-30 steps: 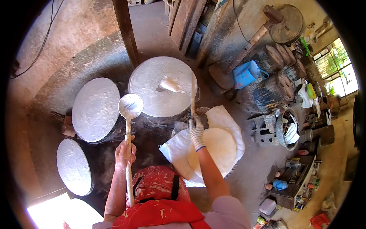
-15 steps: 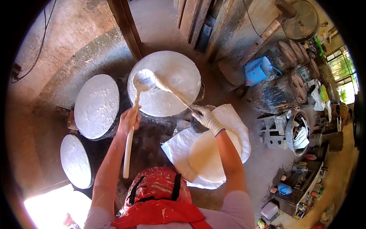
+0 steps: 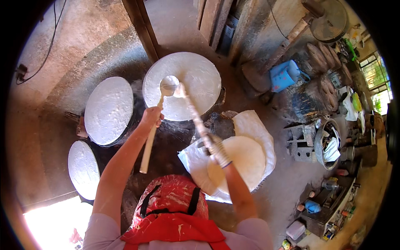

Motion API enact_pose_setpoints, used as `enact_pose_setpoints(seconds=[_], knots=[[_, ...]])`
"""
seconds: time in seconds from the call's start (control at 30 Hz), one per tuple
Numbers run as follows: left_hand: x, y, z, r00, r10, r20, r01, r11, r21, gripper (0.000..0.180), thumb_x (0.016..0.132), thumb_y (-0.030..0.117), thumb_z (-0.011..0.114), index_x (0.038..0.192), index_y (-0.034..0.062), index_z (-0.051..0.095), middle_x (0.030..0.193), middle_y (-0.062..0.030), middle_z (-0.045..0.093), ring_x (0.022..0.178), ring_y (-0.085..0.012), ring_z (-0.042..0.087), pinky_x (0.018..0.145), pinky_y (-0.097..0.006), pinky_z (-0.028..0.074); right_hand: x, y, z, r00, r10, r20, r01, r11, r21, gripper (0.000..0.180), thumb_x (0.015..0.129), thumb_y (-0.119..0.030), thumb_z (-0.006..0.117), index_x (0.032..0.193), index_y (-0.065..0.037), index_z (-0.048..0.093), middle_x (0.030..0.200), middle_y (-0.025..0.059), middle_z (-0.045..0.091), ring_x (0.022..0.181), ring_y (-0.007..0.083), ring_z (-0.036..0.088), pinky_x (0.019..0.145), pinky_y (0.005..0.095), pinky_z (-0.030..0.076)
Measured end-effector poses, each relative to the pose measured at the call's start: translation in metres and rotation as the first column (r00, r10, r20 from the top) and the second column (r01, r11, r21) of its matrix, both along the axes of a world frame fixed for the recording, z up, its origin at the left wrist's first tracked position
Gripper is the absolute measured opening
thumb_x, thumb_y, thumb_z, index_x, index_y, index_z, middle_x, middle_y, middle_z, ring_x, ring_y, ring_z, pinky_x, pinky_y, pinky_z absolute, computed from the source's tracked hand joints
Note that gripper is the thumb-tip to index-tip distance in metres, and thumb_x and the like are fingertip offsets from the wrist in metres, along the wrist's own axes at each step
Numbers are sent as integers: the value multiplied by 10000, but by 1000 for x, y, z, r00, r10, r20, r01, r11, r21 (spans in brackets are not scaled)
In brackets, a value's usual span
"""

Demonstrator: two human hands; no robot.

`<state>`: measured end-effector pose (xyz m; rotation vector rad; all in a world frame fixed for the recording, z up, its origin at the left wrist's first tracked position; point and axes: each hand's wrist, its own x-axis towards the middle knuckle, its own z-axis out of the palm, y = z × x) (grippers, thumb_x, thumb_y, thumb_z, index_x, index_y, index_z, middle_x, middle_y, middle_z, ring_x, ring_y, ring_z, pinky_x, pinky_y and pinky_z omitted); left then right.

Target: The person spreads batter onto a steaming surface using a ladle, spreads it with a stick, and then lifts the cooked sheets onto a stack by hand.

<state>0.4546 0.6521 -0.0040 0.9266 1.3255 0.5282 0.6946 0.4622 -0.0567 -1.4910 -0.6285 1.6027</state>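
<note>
Over the pan (image 3: pixel 204 77), toward its left edge, the ladle (image 3: pixel 169 86) had joined the stick (image 3: pixel 192 109), both seemingly in use, fingers of left hand (image 3: pixel 152 116) and right hand (image 3: pixel 213 146) gripping them respectively

L hand (image 3: pixel 153 116) holds ladle (image 3: pixel 168 88), gloved R hand (image 3: pixel 214 144) w/ stick (image 3: pixel 194 111).

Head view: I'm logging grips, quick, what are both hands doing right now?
Left hand: closed, holding the long-handled ladle.
Right hand: gloved and blurred, but looks closed around the pale stick-like tool.
</note>
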Motion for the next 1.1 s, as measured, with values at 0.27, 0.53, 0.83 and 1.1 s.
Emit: enact_pose_setpoints(seconds=[0.27, 0.53, 0.83, 1.1], knots=[[21, -12, 4, 590, 523, 616, -5, 765, -644, 267, 919, 219, 444, 952, -45, 466, 655, -54, 498, 416, -95, 462, 365, -196, 429, -101, 16, -15, 722, -210, 659, -208, 843, 496, 355, 939, -159, 455, 1276, -49, 455, 1184, 110, 572, 828, 160, 609, 732, 265, 496], [-47, 47, 91, -5, 274, 962, 132, 953, -271, 328, 952, 145, 375, 1127, -132, 388, 703, -58, 484, 396, -55, 412, 335, -162, 376, -78, -36, 6, 482, -262, 836, -182, 903, 389, 336, 958, -153, 407, 1241, 16, 471, 1202, 107, 569, 1103, 181, 545, 900, 253, 440], [-112, -1, 96, -79, 296, 952, 261, 928, -267, 334, 958, 156, 368, 1166, -105, 364, 746, -76, 465, 404, -67, 428, 346, -164, 384, -117, 42, 0, 439, -469, 766, -269, 745, 610, 248, 873, -184, 595, 1070, -33, 592, 1053, 23, 616, 807, 82, 577, 668, 181, 509], [-95, -38, 86, -34, 388, 921, 249, 896, -368, 385, 972, 201, 340, 1222, -91, 339, 727, -67, 452, 373, -58, 399, 333, -160, 373, -126, -3, -22, 793, -228, 565, -110, 859, 500, 264, 901, -151, 525, 1151, -68, 549, 858, 49, 598, 700, 134, 558, 652, 246, 483]])
